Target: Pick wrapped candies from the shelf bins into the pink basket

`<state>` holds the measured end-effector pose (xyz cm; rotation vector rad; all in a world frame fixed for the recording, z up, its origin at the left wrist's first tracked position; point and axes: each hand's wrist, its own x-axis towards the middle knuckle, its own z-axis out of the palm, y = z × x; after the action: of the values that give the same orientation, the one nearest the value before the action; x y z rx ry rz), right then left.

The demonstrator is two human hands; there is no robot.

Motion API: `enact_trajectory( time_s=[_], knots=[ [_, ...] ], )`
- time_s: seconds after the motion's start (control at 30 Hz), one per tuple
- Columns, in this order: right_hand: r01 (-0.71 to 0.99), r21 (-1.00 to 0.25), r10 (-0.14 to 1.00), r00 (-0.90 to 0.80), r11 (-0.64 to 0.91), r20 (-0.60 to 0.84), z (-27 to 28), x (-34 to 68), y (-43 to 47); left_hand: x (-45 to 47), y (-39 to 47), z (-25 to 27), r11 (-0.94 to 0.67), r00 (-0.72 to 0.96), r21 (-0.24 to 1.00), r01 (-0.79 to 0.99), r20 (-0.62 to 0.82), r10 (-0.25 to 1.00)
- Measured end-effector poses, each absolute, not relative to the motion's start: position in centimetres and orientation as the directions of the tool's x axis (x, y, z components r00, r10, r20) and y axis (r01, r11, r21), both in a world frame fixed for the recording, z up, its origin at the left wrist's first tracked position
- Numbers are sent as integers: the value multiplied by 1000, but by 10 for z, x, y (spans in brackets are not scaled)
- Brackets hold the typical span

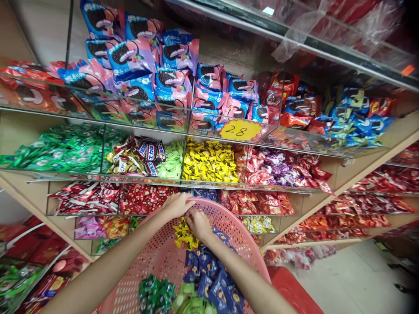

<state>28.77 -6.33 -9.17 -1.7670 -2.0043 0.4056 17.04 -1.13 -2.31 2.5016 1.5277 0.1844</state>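
A round pink plastic basket [255, 244] with perforated walls stands in front of me, tilted toward the shelves. My left hand [177, 205] lies over its far rim, fingers bent and closed there; their undersides are hidden. Just to the right and lower, inside the basket, my right hand [199, 223] is curled closed, almost touching the left; whatever it holds is hidden. Yellow-wrapped candies [185, 235] lie directly below the right hand. Farther down the basket are dark blue packets [216, 279], dark green candies [156, 293] and light green candies [193, 301].
Glass-fronted shelves rise ahead, with yellow candies [209, 161], green candies [62, 148] and chocolate bars [149, 152]. Blue cookie packets [131, 56] fill the upper shelf above a yellow price tag [241, 130]. A red plastic object [291, 288] stands right of the basket.
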Motion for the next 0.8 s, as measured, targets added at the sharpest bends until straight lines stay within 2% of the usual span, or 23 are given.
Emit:
enact_trajectory(
  time_s=[0.3, 0.53, 0.8],
  knots=[
    [918, -371, 988, -98, 137, 122, -91, 286, -66, 169, -10, -26, -466, 477, 249, 849, 16, 879],
    [930, -357, 993, -54, 88, 102, -91, 287, -65, 169, -9, -26, -453, 465, 240, 859, 8, 885],
    [921, -371, 979, -47, 120, 199, -65, 288, -72, 169, -6, -30, -471, 479, 231, 851, 24, 877]
  ],
)
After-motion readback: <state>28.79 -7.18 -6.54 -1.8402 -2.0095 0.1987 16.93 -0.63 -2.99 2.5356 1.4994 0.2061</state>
